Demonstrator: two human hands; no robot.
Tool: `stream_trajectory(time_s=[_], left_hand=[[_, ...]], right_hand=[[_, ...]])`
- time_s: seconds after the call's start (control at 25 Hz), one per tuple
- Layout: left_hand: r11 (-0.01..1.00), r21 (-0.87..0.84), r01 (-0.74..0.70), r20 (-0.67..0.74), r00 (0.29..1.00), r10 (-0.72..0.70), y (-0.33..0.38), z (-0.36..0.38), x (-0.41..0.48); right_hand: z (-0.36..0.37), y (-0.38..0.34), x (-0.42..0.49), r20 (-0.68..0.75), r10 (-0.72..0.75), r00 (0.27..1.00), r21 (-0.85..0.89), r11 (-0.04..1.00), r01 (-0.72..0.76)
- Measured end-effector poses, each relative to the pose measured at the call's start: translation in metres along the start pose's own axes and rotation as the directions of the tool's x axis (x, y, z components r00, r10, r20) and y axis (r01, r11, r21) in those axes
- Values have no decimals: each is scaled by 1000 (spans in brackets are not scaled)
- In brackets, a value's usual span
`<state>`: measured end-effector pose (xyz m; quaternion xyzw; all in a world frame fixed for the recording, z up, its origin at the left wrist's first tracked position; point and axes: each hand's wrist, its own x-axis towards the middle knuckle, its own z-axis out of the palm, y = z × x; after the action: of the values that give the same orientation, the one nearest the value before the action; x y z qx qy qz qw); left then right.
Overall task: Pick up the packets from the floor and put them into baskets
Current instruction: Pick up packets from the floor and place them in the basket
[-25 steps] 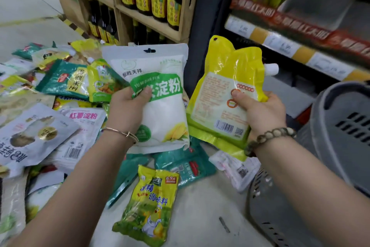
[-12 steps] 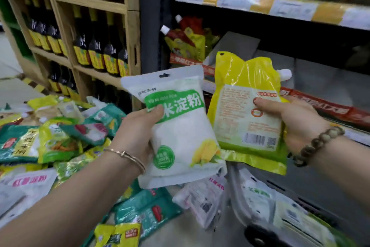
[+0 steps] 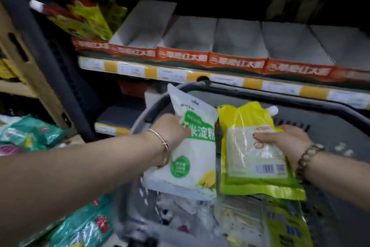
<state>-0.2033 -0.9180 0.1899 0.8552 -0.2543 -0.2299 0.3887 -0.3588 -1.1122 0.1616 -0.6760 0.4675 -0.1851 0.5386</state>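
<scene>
My left hand (image 3: 172, 131) grips a white starch packet (image 3: 197, 154) with a green label, held over the grey basket (image 3: 330, 124). Beside it, my right hand (image 3: 286, 139) holds a yellow spouted pouch (image 3: 254, 158) with its barcode side up, also above the basket's opening. Both packets hang side by side, nearly touching. Several packets (image 3: 260, 224) lie inside the basket below them. The view is blurred by motion.
Green and teal packets (image 3: 30, 133) lie on the floor at the left, more packets (image 3: 88, 224) at the lower left. A store shelf (image 3: 180, 72) with price tags and red display boxes runs behind the basket. A wooden rack (image 3: 30, 66) stands at the far left.
The view has swung right and down. Both hands have carried their packets from in front of the shelf to over the basket's opening, and the floor pile has slid to the left edge.
</scene>
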Motion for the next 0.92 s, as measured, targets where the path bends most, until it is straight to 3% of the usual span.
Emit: stream_trajectory(time_s=[0.08,0.16,0.28,0.32,0.4,0.52,0.56,0.64,0.72,0.8,0.84,0.92], left_hand=[[972,229,51,68,995,-68,-6,43,12],[912,409,29,124,988,-87,-16,78,23],[842,540,16,244,954,-175,-26,117,45],[756,651,-66,291,942,-169,-31,124,53],[640,767,-39,260,931,-255,-46,131,66],[569,819,-74,282,915,-287,-70,125,79],[492,857,-153,300,924,-236,-73,119,81],[371,917,-147,200,974,-108,-61,106,76],[354,908,-225,232,972,22,-43,100,73],[446,814,-374,444,894,-62,-34,103,70],[444,798,-408,523,834,-173,-35,108,67],[350,814,-464,570,755,-324,-47,118,57]], right_hand=[[1,41,13,-67,25,997,-141,989,-34],[11,71,21,-34,49,998,-226,973,-56],[24,99,36,10,95,995,-279,956,-88],[26,106,42,10,115,993,-291,951,-107],[26,119,53,18,143,990,-321,938,-130],[23,129,61,121,205,971,-527,842,-112],[22,126,61,149,205,967,-597,799,-77],[20,111,61,156,125,980,-725,689,27],[19,91,61,222,-42,974,-879,424,219],[21,78,58,459,-21,888,-866,211,453],[22,77,57,563,82,823,-819,188,542],[25,90,49,628,296,719,-775,163,610]])
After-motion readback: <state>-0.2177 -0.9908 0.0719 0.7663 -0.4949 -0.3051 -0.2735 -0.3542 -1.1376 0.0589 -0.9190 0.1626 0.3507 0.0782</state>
